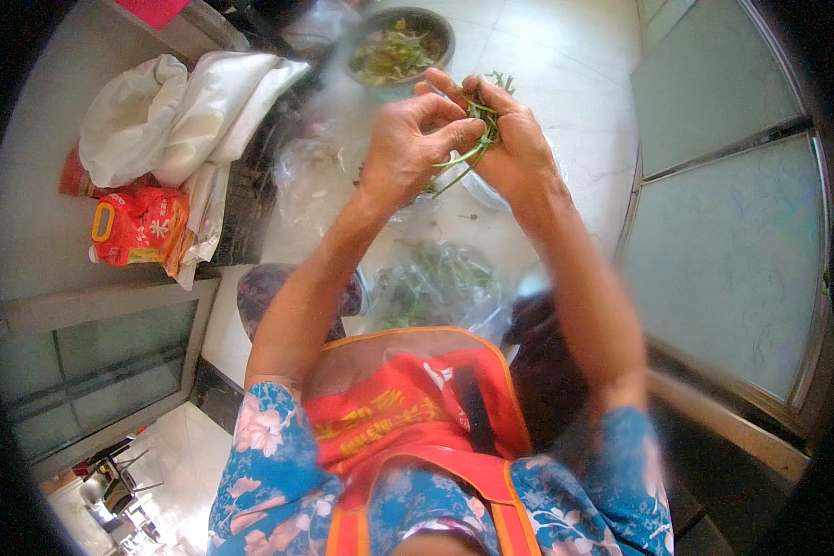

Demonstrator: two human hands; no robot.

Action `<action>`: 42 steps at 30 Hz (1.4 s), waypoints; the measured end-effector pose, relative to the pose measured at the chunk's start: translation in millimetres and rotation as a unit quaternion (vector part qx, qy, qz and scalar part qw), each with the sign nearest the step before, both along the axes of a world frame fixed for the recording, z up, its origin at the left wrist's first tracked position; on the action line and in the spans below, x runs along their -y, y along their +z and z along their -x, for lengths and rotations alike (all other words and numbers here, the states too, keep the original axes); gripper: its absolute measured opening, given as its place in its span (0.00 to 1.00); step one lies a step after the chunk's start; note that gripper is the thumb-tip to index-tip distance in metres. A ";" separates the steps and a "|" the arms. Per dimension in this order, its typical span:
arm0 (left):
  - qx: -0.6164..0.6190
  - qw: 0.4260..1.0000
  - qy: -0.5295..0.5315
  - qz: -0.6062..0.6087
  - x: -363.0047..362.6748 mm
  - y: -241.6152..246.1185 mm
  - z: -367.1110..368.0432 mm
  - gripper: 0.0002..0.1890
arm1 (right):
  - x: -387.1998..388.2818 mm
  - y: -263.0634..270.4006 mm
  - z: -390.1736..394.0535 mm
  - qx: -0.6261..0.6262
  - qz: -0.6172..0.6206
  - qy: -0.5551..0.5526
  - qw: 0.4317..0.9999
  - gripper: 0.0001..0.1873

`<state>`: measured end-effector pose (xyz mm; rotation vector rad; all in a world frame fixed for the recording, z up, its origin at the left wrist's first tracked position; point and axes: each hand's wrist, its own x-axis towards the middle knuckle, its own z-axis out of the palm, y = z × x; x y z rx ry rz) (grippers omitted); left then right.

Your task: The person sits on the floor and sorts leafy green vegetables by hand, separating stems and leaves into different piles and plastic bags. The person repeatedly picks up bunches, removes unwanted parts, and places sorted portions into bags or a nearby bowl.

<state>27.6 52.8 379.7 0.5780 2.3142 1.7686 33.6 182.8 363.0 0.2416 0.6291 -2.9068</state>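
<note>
My right hand holds a small bunch of green leafy stems, with leaves poking out above its fingers. From the other side my left hand pinches the same stems between thumb and fingers. Thin stem ends hang down between the hands. Beyond them, a round dark basin contains yellowish-green leaves. Nearer my lap, a clear plastic bag with green leafy vegetables lies on the floor. Part of a whitish object shows behind my right wrist, its shape mostly hidden.
At left, white sacks and a red package with a yellow handle lie on a dark surface. Crumpled clear plastic is on the floor. Frosted glass panels stand at right. A red apron covers my lap.
</note>
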 end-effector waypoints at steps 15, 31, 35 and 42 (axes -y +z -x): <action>0.158 0.970 0.057 -0.178 15.7 -0.4 9.4 0.06 | -13.7 -18.2 11.0 -0.014 0.036 -0.021 0.999 0.13; 0.304 0.863 -0.027 -0.403 28.5 -10.7 19.0 0.03 | -19.9 -10.2 11.9 -0.015 0.079 0.007 0.997 0.07; 0.317 0.871 -0.018 -0.374 26.0 -14.1 18.6 0.07 | -21.9 -2.9 12.3 -0.007 0.047 -0.011 0.999 0.06; 0.207 0.975 -0.067 -0.055 20.3 -9.9 9.3 0.12 | -27.9 -2.5 14.3 -0.056 0.045 0.003 0.997 0.06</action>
